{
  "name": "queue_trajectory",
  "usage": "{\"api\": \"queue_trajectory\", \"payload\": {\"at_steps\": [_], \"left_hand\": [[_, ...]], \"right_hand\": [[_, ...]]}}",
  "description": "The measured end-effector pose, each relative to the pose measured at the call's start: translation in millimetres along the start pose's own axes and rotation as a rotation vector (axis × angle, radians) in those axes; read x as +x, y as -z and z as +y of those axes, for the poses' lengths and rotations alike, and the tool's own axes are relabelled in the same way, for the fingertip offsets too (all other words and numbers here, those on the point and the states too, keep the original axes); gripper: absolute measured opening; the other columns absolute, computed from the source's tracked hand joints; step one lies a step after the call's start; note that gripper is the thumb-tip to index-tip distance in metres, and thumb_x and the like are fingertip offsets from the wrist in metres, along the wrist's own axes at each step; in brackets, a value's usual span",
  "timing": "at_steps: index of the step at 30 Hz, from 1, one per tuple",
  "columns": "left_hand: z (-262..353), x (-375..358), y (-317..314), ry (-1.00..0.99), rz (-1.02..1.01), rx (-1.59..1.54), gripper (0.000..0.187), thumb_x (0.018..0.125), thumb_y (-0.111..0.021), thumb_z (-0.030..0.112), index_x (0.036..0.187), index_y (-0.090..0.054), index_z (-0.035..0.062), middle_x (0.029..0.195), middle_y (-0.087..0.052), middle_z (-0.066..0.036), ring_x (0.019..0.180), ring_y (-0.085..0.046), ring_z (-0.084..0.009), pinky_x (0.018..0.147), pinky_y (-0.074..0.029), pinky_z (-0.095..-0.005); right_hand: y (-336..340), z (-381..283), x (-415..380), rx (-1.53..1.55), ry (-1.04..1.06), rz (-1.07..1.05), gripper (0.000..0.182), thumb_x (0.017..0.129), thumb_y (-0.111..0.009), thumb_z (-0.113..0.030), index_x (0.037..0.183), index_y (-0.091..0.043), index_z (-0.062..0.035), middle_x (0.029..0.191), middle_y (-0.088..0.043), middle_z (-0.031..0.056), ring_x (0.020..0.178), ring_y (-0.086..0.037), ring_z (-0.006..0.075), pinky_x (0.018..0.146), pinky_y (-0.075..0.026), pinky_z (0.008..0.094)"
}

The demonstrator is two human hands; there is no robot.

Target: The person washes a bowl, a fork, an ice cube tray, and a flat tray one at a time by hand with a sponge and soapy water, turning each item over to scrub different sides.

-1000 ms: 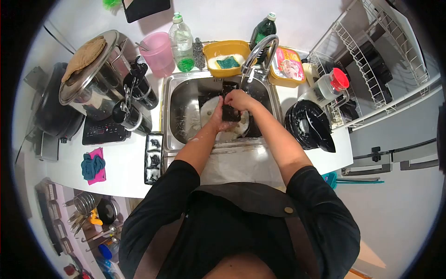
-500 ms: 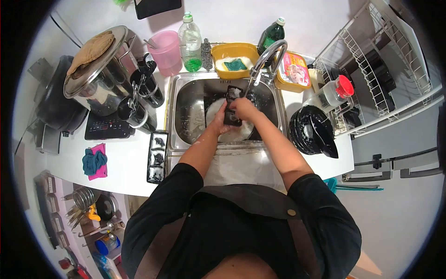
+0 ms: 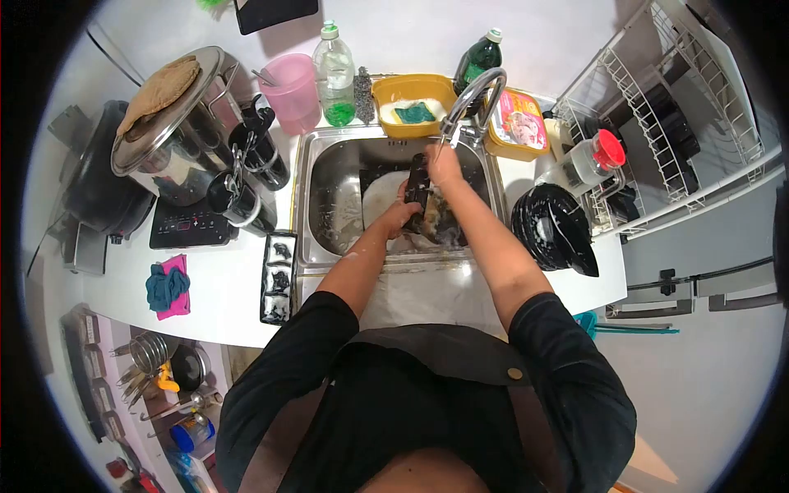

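Note:
Over the steel sink (image 3: 316, 181) I hold a narrow black divided tray (image 3: 417, 182), tilted so that its length runs away from me. My left hand (image 3: 400, 218) grips its near end from the left side. Up at its far end, right under the faucet (image 3: 493, 82), is my right hand (image 3: 444, 167), its fingers closed around the tray's edge. Beneath my hands a large round, soapy white thing (image 3: 380, 197) and dark dishes lie in the basin, partly hidden by my arms.
A soapy black divided tray (image 3: 279, 279) lies left of the sink. Stacked black bowls (image 3: 549, 230) stand to the right, below a white dish rack (image 3: 641, 99). Behind the sink are a yellow tub (image 3: 382, 115) with a green sponge (image 3: 415, 113) and soap bottles (image 3: 335, 78).
The tray has turned from showing its soapy compartments to a steeper tilt. My right hand has moved from the tray's middle up to its far end, beneath the faucet.

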State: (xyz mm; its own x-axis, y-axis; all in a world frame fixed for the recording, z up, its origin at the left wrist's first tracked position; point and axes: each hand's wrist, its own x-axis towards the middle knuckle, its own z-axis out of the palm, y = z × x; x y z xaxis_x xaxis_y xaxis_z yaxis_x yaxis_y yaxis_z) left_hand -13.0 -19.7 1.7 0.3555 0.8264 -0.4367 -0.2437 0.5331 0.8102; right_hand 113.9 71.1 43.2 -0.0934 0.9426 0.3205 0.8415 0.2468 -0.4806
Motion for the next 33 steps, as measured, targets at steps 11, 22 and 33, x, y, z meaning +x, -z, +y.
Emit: {"api": "queue_trajectory", "payload": {"at_steps": [11,22,33], "left_hand": [[3.1,3.9,13.5,0.031,-0.200,-0.379,0.077,0.067,-0.056,0.002,0.130,-0.019,0.0276,0.095,-0.051,-0.010,0.076,-0.061,-0.0259,0.060,-0.053,-0.0436],[5.1,0.9,7.2,-0.097,-0.045,-0.298,0.077,0.069,-0.053,0.002,0.130,-0.018,0.0318,0.100,-0.054,-0.009,0.082,-0.062,-0.0266,0.068,-0.051,-0.0403],[-1.6,12.9,27.8,0.117,-0.425,-0.654,0.048,0.062,-0.050,0.018,0.106,-0.050,-0.0014,0.091,-0.060,-0.017,0.081,-0.060,-0.0325,0.075,-0.049,-0.0442]], "right_hand": [[13.5,-17.6,-4.8,0.191,-0.063,-0.172,0.024,0.068,-0.070,-0.027,0.071,-0.066,-0.0036,0.067,-0.064,0.0102,0.061,-0.062,0.0219,0.061,-0.048,0.0314],[-3.7,-1.9,-3.5,0.252,-0.169,-0.145,0.010,0.068,-0.064,-0.007,0.077,-0.066,-0.0047,0.071,-0.064,0.0108,0.068,-0.062,0.0281,0.066,-0.050,0.0336],[4.7,-18.3,-22.2,0.118,0.288,-0.058,0.015,0.065,-0.067,-0.010,0.080,-0.067,-0.0070,0.078,-0.061,0.0109,0.076,-0.059,0.0286,0.070,-0.047,0.0370]]}}
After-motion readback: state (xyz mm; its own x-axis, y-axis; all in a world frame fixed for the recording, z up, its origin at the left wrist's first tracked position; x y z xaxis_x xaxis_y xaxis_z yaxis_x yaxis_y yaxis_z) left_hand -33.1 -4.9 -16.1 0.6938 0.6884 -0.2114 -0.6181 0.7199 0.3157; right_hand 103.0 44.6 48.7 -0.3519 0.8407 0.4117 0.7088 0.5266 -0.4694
